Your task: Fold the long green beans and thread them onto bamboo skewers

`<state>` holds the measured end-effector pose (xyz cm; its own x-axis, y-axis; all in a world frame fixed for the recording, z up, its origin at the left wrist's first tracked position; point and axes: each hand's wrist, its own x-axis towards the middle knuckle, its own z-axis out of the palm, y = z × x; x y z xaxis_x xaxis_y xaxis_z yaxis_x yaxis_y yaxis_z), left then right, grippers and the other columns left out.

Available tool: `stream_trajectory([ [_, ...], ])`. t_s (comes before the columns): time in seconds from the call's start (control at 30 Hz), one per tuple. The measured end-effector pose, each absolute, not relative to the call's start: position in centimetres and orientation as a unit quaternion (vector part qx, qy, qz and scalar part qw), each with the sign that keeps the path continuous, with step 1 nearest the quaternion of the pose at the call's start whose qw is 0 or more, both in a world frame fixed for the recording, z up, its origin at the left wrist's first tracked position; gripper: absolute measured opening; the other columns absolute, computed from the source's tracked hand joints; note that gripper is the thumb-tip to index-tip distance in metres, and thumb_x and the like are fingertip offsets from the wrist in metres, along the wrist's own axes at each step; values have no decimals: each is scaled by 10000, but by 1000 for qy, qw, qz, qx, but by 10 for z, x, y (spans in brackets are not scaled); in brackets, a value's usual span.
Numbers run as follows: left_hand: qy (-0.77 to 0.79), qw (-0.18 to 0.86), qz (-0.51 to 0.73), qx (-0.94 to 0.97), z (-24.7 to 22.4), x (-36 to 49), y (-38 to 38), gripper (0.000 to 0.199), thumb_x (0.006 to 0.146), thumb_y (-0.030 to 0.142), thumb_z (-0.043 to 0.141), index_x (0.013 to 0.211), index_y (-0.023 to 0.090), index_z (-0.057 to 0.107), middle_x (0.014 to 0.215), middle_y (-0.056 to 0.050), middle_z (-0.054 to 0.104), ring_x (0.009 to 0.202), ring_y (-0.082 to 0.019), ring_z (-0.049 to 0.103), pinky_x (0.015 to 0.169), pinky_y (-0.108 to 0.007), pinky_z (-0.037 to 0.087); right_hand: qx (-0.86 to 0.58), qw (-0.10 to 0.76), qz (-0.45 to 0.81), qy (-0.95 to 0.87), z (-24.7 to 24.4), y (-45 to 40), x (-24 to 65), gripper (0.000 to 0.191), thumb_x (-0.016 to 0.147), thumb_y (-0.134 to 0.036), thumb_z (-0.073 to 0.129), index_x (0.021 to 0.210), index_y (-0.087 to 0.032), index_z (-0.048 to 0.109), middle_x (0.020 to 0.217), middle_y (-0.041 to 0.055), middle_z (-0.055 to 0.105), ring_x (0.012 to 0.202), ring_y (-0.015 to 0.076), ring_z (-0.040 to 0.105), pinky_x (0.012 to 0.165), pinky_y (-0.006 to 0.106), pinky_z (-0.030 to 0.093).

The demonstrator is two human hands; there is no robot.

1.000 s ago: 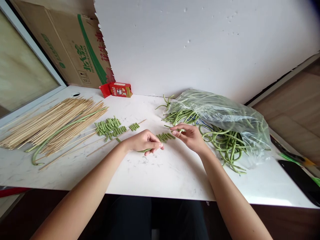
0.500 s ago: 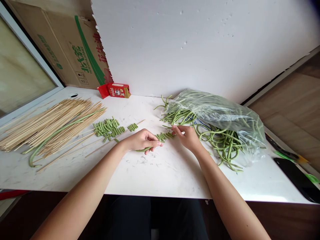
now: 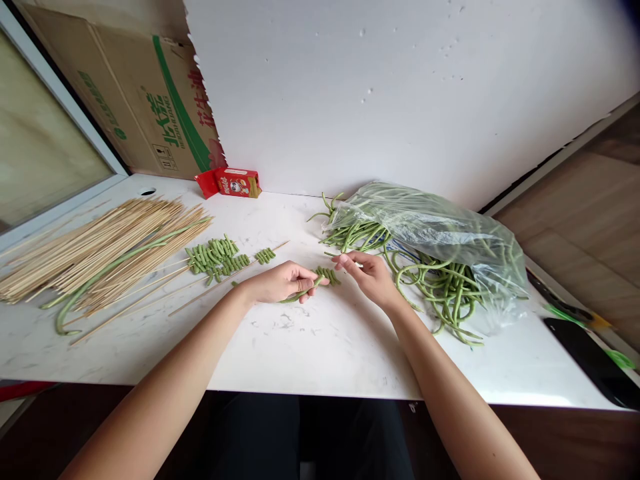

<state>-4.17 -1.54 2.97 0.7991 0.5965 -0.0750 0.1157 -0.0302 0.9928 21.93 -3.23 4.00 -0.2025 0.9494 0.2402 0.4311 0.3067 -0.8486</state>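
My left hand (image 3: 287, 283) is closed around a long green bean (image 3: 295, 297) at the middle of the table, its tip pointing up right. Just right of it, my right hand (image 3: 364, 272) is pinched near a thin green tip; what its fingertips grip is too small to make out. Between the hands lies a short row of bean pieces (image 3: 329, 275), partly hidden by my left fingers. A skewer with bean pieces (image 3: 265, 255) on it lies left of my hands, beside a cluster of threaded bean pieces (image 3: 213, 257).
Bamboo skewers (image 3: 115, 243) with long beans across them cover the left side. A plastic bag (image 3: 430, 217) of long beans spills out at the right. Behind stand a red packet (image 3: 240, 182) and a cardboard box (image 3: 125, 100). A black phone (image 3: 590, 360) lies far right.
My right hand has shifted slightly left, nearer my left hand. The bean in my left hand now points up more, and fewer pieces of the row between the hands show.
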Motion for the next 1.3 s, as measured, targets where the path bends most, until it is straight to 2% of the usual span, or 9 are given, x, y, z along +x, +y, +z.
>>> stream_trajectory([
  [0.07, 259, 650, 186, 689, 30, -41, -15, 447, 1000, 573, 650, 883, 145, 701, 766, -40, 657, 874, -184, 707, 811, -272, 521, -430, 400, 381, -714, 42, -36, 217, 383, 899, -587, 786, 1044, -235, 829, 1093, 102, 800, 923, 240, 715, 695, 321, 525],
  [0.13, 252, 653, 187, 689, 30, -40, -15, 426, 992, 553, 671, 921, 136, 723, 819, -50, 696, 753, -149, 675, 771, -275, 525, -389, 380, 411, -731, 40, -39, 214, 402, 843, -523, 867, 1134, -250, 821, 1084, 96, 777, 875, 217, 685, 646, 306, 502],
  [0.2, 247, 652, 184, 693, 30, -40, -14, 419, 982, 536, 694, 924, 124, 744, 815, -68, 726, 744, -154, 689, 768, -276, 532, -371, 364, 421, -744, 37, -41, 211, 359, 862, -489, 860, 1121, -242, 824, 1027, 91, 760, 844, 202, 665, 645, 304, 493],
  [0.37, 261, 661, 175, 682, 31, -39, -15, 437, 940, 540, 752, 893, 106, 771, 774, -89, 754, 695, -164, 732, 704, -257, 550, -367, 370, 432, -736, 32, -38, 212, 272, 909, -473, 816, 943, -205, 780, 932, 73, 742, 840, 202, 659, 727, 326, 510],
  [0.63, 259, 691, 153, 657, 36, -43, -15, 401, 837, 498, 871, 917, 112, 804, 813, -96, 788, 665, -171, 765, 621, -232, 580, -363, 347, 510, -698, 40, -40, 216, 314, 871, -474, 845, 931, -190, 726, 889, 52, 704, 829, 199, 647, 750, 330, 534],
  [0.77, 265, 693, 144, 655, 34, -44, -15, 388, 840, 483, 871, 928, 110, 810, 759, -85, 779, 632, -165, 758, 589, -220, 574, -345, 315, 526, -710, 37, -42, 214, 307, 860, -445, 861, 1005, -191, 765, 967, 69, 735, 860, 206, 667, 746, 329, 538],
  [0.87, 258, 690, 146, 660, 32, -43, -16, 372, 855, 476, 857, 928, 115, 809, 775, -80, 778, 632, -157, 757, 586, -213, 575, -341, 296, 521, -725, 31, -41, 213, 298, 879, -445, 846, 1023, -190, 789, 943, 71, 760, 833, 210, 683, 734, 333, 538],
  [1.1, 286, 658, 160, 678, 34, -40, -17, 378, 868, 482, 827, 848, 107, 781, 702, -34, 712, 488, -97, 634, 458, -188, 502, -360, 318, 469, -741, 25, -38, 212, 283, 885, -465, 839, 956, -196, 786, 900, 60, 767, 800, 202, 672, 716, 317, 507],
  [1.3, 299, 643, 187, 680, 37, -39, -17, 353, 876, 458, 818, 840, 107, 788, 657, -10, 662, 434, -49, 509, 412, -167, 409, -366, 342, 453, -738, 26, -40, 209, 256, 904, -444, 817, 947, -196, 766, 911, 61, 761, 817, 197, 658, 710, 301, 484],
])
